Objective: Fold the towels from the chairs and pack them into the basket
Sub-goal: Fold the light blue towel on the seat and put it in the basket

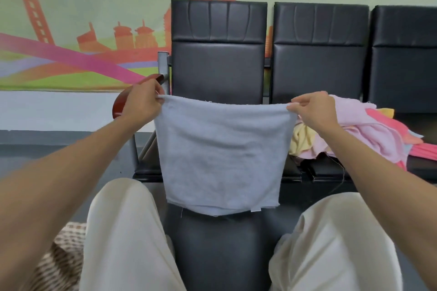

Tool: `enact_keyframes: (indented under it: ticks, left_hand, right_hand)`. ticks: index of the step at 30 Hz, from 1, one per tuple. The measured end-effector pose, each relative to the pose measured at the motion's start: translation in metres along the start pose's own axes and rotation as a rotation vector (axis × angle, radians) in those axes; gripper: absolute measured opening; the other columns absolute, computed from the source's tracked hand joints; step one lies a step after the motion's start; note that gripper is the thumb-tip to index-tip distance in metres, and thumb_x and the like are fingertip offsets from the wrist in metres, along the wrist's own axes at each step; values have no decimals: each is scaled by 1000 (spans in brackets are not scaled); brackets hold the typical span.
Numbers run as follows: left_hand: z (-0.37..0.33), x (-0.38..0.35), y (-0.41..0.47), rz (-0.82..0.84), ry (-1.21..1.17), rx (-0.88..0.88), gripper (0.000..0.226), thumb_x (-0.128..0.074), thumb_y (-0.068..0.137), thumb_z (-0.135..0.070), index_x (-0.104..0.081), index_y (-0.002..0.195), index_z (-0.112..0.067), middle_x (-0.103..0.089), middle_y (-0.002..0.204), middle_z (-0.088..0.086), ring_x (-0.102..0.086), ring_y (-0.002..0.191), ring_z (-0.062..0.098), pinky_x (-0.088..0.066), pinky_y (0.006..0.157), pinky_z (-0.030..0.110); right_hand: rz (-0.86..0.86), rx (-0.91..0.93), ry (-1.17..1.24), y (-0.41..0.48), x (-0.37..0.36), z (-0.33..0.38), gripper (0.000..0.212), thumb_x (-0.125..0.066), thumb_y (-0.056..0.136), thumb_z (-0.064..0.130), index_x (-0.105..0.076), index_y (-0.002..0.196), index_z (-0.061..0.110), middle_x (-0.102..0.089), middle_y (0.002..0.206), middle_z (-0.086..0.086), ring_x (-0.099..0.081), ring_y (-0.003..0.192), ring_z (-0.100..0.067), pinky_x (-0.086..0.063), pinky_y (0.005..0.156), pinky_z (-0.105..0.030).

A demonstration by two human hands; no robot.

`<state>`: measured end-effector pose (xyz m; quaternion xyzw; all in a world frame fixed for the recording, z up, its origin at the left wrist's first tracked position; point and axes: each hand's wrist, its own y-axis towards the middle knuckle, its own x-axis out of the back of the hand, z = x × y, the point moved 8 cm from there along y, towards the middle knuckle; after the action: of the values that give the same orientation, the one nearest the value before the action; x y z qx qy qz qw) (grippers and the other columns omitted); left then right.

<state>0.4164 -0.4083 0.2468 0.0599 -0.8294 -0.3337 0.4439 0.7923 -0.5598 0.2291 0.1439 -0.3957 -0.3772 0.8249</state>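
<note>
Towel in pale blue (222, 153) hangs spread out before the row of black chairs (319, 54), above the person's knees; its lower edge looks doubled, though that's hard to confirm. A pile of pink, yellow and orange towels (369, 130) sits on the seats to the right, its far side cut off. The woven basket (61, 264) peeks in at lower left, mostly hidden behind an arm and a leg. The left hand (142, 101) pinches the top left corner and the right hand (314, 111) pinches the top right. A small white tag (255, 209) sits at the hem.
</note>
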Motion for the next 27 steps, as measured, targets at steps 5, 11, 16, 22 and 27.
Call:
enact_keyframes:
  ticks: [5, 11, 16, 22, 27]
  left_hand:
    - [-5, 12, -13, -3, 5, -2, 24, -74, 71, 2, -76, 93, -10, -73, 89, 12, -65, 85, 27, -52, 81, 34]
    - [3, -10, -17, 106, 153, 63, 21, -61, 79, -4, -77, 90, -14, -70, 84, 8, -62, 79, 31, -48, 66, 34]
    - [19, -41, 3, 202, 93, 142, 12, -61, 84, -8, -71, 77, -6, -66, 68, 11, -65, 58, 28, -54, 59, 34]
    - [56, -97, 28, 200, -333, 378, 11, -70, 75, 11, -73, 77, 0, -71, 76, 20, -70, 59, 30, -61, 67, 41]
    - [90, -152, 40, 152, -512, 598, 12, -60, 89, 4, -69, 97, 2, -66, 100, 22, -69, 78, 35, -60, 71, 35]
  right_hand:
    - [-34, 40, -117, -5, 10, -5, 18, -78, 76, 26, -77, 88, 13, -70, 87, -6, -63, 82, -19, -44, 69, -27]
    - [7, 27, -85, -4, -4, -13, 21, -64, 87, 28, -68, 90, 8, -68, 85, -6, -65, 65, -17, -48, 65, -31]
    - [85, -33, -31, 16, -30, -32, 11, -68, 85, 10, -61, 86, 2, -69, 72, -13, -65, 48, -14, -54, 48, -23]
    - [18, -143, 86, 47, -73, -58, 21, -81, 72, 8, -64, 82, 1, -66, 68, -6, -68, 57, -18, -60, 61, -33]
    - [1, -236, 132, 75, -130, -84, 6, -71, 80, 16, -71, 82, 10, -69, 66, -5, -66, 55, -16, -59, 68, -35]
